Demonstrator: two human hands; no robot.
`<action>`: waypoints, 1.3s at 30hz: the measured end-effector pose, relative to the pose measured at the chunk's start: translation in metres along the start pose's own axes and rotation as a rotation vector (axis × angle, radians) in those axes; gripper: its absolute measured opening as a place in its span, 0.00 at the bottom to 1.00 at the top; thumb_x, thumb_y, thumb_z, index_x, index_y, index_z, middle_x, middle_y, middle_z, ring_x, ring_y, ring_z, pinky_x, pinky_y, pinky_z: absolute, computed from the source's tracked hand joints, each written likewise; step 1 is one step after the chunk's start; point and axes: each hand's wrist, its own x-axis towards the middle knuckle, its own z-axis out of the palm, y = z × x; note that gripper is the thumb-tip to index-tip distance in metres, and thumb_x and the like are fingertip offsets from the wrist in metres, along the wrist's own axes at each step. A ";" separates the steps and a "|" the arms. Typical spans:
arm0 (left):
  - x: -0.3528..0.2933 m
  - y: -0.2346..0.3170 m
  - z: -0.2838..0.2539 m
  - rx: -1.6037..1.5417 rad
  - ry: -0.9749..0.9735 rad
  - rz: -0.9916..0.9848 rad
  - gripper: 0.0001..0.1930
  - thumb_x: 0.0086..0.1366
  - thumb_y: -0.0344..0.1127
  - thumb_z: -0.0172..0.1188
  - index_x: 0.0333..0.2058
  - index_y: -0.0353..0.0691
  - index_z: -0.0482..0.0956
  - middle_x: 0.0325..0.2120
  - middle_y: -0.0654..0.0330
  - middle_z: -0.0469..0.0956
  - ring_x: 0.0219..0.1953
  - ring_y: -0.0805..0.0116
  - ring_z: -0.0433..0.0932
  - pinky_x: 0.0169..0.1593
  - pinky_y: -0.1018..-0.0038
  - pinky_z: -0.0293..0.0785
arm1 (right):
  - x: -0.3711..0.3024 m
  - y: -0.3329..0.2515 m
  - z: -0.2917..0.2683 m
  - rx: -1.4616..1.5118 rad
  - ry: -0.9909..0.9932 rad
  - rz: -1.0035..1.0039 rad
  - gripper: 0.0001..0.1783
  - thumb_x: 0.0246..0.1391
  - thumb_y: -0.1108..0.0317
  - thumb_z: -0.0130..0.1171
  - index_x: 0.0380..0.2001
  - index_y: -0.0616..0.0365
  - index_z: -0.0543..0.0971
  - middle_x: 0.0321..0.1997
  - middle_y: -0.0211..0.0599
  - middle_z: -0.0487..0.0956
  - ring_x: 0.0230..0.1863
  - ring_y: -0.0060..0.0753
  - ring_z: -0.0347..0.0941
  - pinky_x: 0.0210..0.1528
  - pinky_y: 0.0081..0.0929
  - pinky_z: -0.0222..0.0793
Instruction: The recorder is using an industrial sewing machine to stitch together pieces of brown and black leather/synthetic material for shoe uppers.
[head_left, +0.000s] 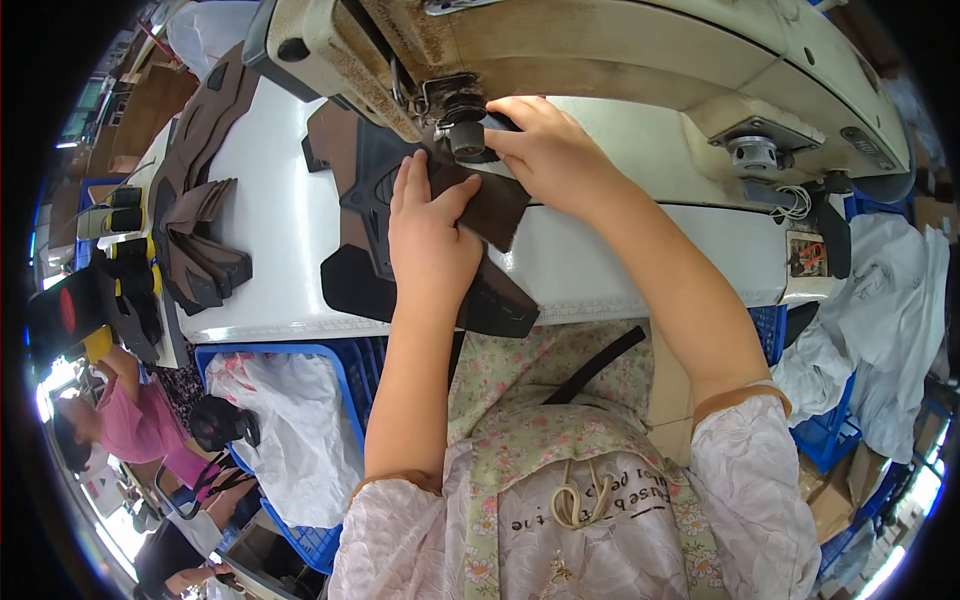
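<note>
My left hand lies flat, fingers stretched and thumb apart, on dark brown and black flat-cut pieces that look like leather or synthetic sheet. Under its thumb is a brown flap. Close to the needle area of a cream sewing machine, my right hand has thumb and forefinger closed about a dark edge of the work. A round roller foot sits between both hands, above the work. The fingertips of the right hand are partly hidden behind the machine parts.
Stacked brown cut pieces lie on the left of the white table. Thread spools stand at its left edge. Below is a blue crate with a white bag. White cloth hangs at right. Another person sits far left.
</note>
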 end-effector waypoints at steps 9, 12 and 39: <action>0.001 -0.003 0.001 -0.037 0.007 0.025 0.23 0.45 0.21 0.57 0.41 0.48 0.86 0.59 0.37 0.68 0.64 0.41 0.64 0.65 0.58 0.63 | -0.003 -0.004 -0.002 -0.051 -0.005 0.009 0.18 0.56 0.68 0.59 0.50 0.40 0.82 0.59 0.37 0.75 0.63 0.43 0.67 0.61 0.40 0.65; 0.001 -0.003 0.001 -0.036 0.001 0.019 0.23 0.46 0.20 0.56 0.42 0.48 0.86 0.59 0.37 0.68 0.64 0.41 0.65 0.65 0.59 0.62 | -0.004 -0.006 -0.002 -0.056 -0.013 0.015 0.18 0.55 0.66 0.60 0.50 0.40 0.82 0.59 0.37 0.74 0.63 0.44 0.66 0.62 0.40 0.64; 0.030 -0.025 0.006 -0.133 -0.009 0.111 0.20 0.48 0.21 0.56 0.39 0.47 0.87 0.56 0.38 0.70 0.62 0.42 0.67 0.64 0.60 0.65 | 0.008 -0.005 0.006 -0.113 -0.005 0.085 0.20 0.53 0.64 0.63 0.51 0.39 0.81 0.55 0.36 0.77 0.58 0.40 0.70 0.60 0.39 0.65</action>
